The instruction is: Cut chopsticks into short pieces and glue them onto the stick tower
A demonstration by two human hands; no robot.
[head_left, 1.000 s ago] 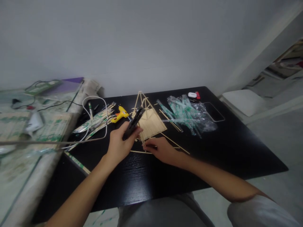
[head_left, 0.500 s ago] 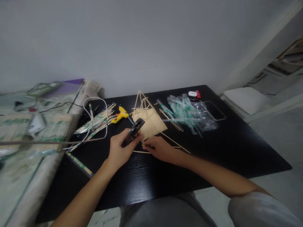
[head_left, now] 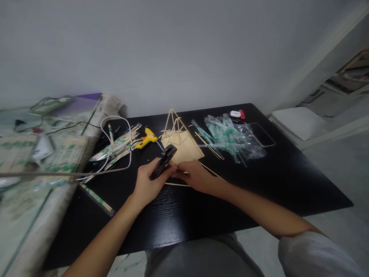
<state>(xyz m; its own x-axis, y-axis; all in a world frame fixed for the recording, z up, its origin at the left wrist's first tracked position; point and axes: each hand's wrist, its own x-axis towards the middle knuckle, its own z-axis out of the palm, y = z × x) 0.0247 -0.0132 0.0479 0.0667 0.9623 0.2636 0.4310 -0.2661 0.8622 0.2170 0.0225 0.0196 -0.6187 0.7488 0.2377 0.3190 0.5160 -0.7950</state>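
My left hand (head_left: pixel 148 181) is closed around a black hand tool (head_left: pixel 163 162), which looks like pliers or cutters and tilts up to the right. Against its fingertips, my right hand (head_left: pixel 196 175) pinches a thin wooden stick, mostly hidden by the fingers now. Just beyond both hands lies a flat panel of pale wooden sticks (head_left: pixel 187 145). A peaked frame of sticks (head_left: pixel 176 123) rises at the panel's far left side. One long loose stick (head_left: pixel 177 184) lies on the table below my hands.
A yellow glue gun (head_left: pixel 147 138) lies left of the panel, near a white cable (head_left: pixel 130 142) and wrapped sticks (head_left: pixel 115 148). Crumpled plastic wrappers (head_left: pixel 225 134), a phone (head_left: pixel 261 134) and a white case (head_left: pixel 235 114) are on the right of the black table (head_left: pixel 288 181).
My right hand has moved slightly up and left, closer to the left fingertips. The stick end that showed between the hands is now covered. The black tool has barely shifted.
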